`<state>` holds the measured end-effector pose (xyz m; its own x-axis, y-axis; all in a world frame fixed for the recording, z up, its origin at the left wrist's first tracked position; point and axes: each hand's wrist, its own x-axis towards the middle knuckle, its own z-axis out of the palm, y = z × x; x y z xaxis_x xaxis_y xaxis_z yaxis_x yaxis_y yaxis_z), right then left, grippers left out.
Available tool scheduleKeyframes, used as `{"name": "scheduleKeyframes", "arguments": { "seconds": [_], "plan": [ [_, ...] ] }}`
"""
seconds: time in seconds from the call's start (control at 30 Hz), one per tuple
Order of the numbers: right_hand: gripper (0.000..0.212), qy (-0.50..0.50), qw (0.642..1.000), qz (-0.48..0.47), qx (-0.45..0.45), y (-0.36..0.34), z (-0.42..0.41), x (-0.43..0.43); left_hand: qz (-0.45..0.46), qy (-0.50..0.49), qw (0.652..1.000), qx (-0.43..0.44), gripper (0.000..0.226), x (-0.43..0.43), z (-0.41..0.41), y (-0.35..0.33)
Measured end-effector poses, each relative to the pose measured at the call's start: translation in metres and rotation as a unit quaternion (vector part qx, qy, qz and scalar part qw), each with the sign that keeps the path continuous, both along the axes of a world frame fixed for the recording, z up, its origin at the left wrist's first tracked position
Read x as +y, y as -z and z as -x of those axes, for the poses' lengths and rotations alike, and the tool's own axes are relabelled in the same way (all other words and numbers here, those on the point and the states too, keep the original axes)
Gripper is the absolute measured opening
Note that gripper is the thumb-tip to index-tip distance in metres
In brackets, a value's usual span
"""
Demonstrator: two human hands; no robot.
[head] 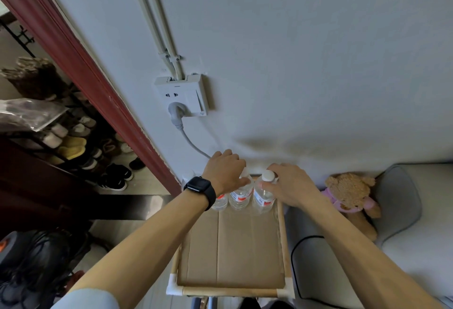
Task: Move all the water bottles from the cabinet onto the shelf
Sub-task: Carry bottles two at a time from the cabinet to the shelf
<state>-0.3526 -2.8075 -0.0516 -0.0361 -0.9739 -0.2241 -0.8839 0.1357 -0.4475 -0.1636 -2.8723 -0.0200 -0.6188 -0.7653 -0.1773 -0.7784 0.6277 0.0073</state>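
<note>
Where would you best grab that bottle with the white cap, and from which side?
Grip the right bottle around its neck and shoulder, just under the white cap, coming from above. It stands upright, packed against the middle bottle, so its sides are hard to reach. The right hand is already there.

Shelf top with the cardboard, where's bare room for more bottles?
The cardboard is bare from the bottles to the shelf's near wooden rail. It is crowded at the wall end, where three bottles stand together under the left hand and right hand.
</note>
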Motion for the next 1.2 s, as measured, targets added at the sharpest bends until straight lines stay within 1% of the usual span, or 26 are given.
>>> {"name": "scheduleKeyframes", "arguments": {
  "seconds": [0.07, 0.13, 0.33, 0.43, 0.5, 0.63, 0.77, 0.9, 0.97, 1.03, 1.2],
  "plan": [
    [0.041, 0.019, 0.999, 0.026, 0.005, 0.004, -0.001, 0.001, -0.013, 0.01, 1.0, 0.005, 0.045, -0.005, -0.002, -0.002],
    [0.04, 0.022, 0.999, 0.033, 0.007, 0.006, -0.003, 0.002, -0.029, 0.013, 0.999, 0.006, 0.044, -0.008, -0.004, -0.003],
    [0.04, -0.001, 1.0, -0.003, -0.014, 0.006, -0.002, 0.002, -0.069, 0.006, 0.997, 0.016, 0.041, -0.006, -0.008, -0.006],
    [0.032, -0.001, 1.0, -0.003, -0.01, 0.005, -0.003, 0.0, -0.059, 0.005, 0.998, 0.019, 0.043, -0.004, -0.01, -0.008],
    [0.03, 0.015, 0.999, 0.011, -0.027, 0.004, -0.009, -0.001, -0.054, -0.002, 0.998, 0.024, 0.045, -0.003, -0.011, -0.007],
    [0.032, 0.034, 0.998, 0.027, -0.049, 0.005, -0.021, 0.0, -0.047, -0.017, 0.999, 0.017, 0.049, 0.0, -0.012, -0.006],
    [0.036, 0.048, 0.997, 0.032, -0.048, 0.009, -0.018, 0.001, -0.055, -0.036, 0.998, 0.012, 0.04, 0.003, -0.014, -0.008],
    [0.042, 0.083, 0.993, 0.052, -0.061, 0.011, -0.016, 0.001, -0.047, -0.019, 0.999, -0.003, 0.041, 0.004, -0.014, -0.01],
    [0.045, 0.08, 0.994, 0.054, -0.055, 0.013, -0.023, 0.003, -0.047, -0.02, 0.999, -0.005, 0.043, 0.004, -0.014, -0.01],
    [0.046, 0.069, 0.995, 0.054, -0.038, 0.013, -0.028, 0.002, -0.048, -0.026, 0.998, -0.001, 0.044, 0.003, -0.015, -0.01],
    [0.039, 0.059, 0.997, 0.003, -0.054, 0.003, -0.02, -0.005, -0.061, -0.048, 0.997, 0.017, 0.045, 0.001, -0.017, -0.007]
  ]
}}
